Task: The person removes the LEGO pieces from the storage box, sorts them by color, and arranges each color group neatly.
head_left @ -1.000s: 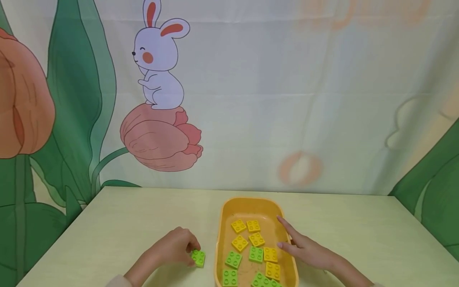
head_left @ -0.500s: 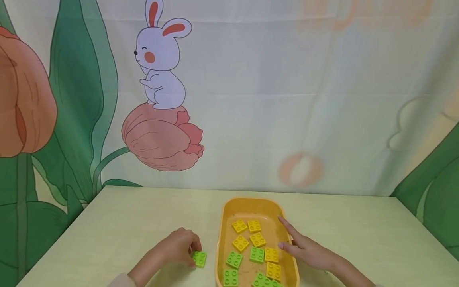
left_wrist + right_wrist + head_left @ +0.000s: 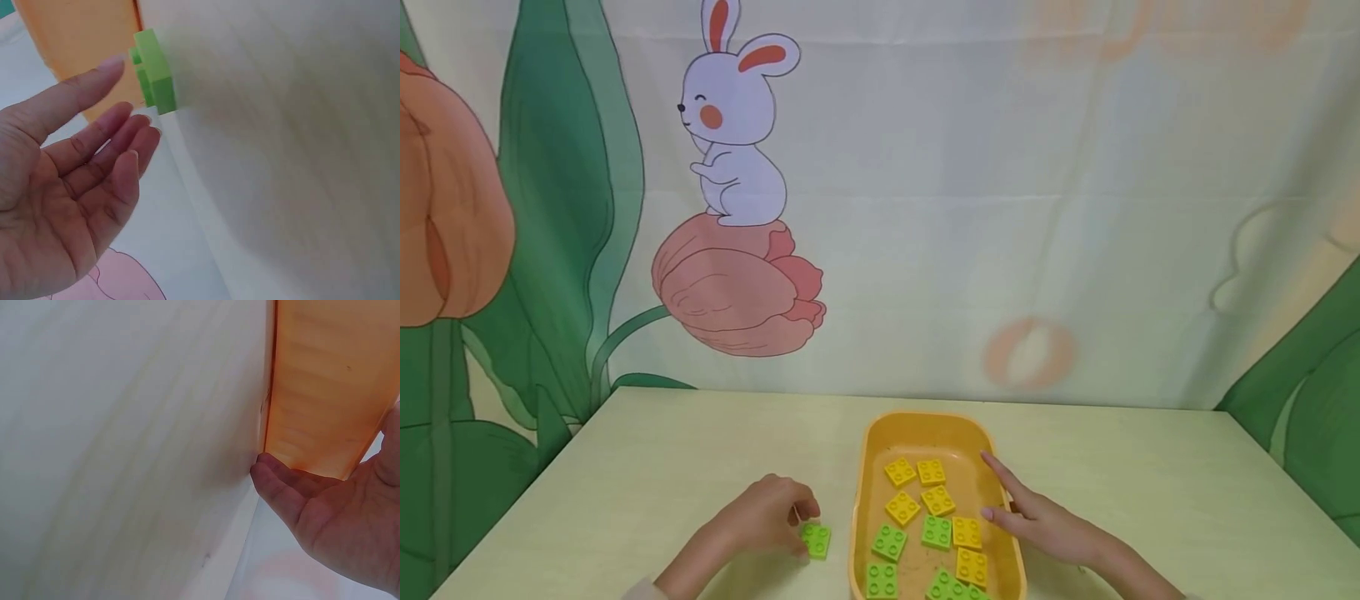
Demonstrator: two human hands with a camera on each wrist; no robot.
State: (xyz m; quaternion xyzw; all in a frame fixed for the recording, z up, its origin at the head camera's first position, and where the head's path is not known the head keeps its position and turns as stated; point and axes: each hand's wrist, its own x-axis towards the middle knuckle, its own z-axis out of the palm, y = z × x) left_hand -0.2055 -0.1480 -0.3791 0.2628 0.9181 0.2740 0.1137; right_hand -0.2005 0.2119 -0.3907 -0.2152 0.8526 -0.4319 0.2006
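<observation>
Beside the tray's left side, a light green toy building brick [image 3: 817, 541] lies on the table with its studs up. My left hand [image 3: 767, 517] is right at it, fingers loosely bent. In the left wrist view the thumb and fingers stand apart, and the green brick [image 3: 154, 72] lies just beyond the thumb tip. My right hand [image 3: 1048, 525] rests against the right side of an orange-yellow tray [image 3: 859, 492], index finger and thumb straight over its rim. In the right wrist view its other fingers touch the outer wall of the tray [image 3: 331, 381] near the table.
Inside the tray lie several yellow bricks [image 3: 902, 507] and several green bricks [image 3: 890, 542], some cut off by the lower frame edge. The pale table [image 3: 700, 450] ends at a fabric backdrop [image 3: 917, 250] printed with a rabbit and tulips.
My left fingers have parted slightly from the green brick, which stays in place on the table. The right hand and the tray keep their places.
</observation>
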